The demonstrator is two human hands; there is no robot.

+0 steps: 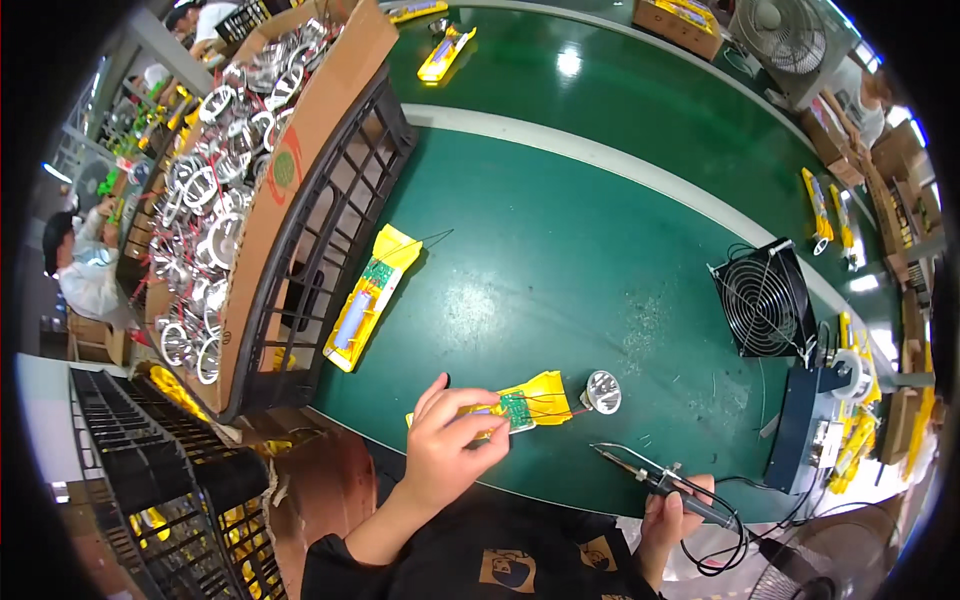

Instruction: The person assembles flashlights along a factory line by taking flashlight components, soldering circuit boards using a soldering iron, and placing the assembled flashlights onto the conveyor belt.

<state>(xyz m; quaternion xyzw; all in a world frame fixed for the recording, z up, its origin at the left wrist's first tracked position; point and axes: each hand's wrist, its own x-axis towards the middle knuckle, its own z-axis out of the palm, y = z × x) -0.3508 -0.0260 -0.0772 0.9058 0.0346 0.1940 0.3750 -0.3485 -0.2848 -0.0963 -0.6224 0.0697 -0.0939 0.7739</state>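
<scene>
My left hand is closed over a yellow flashlight housing near the front edge of the green bench. Its fingertips partly hide the housing's inside, where a green circuit board shows. Thin wires run from the board to a round silver reflector lying just right of it. My right hand grips a soldering iron by its dark handle, the tip pointing left, apart from the housing. Farther left lies a second open yellow housing with a blue battery cell and a circuit board.
At the left, a cardboard box full of reflectors stands on a black crate. A black fan and a dark blue box-shaped unit stand at the right. Beyond a pale rail, yellow housings lie on a green surface.
</scene>
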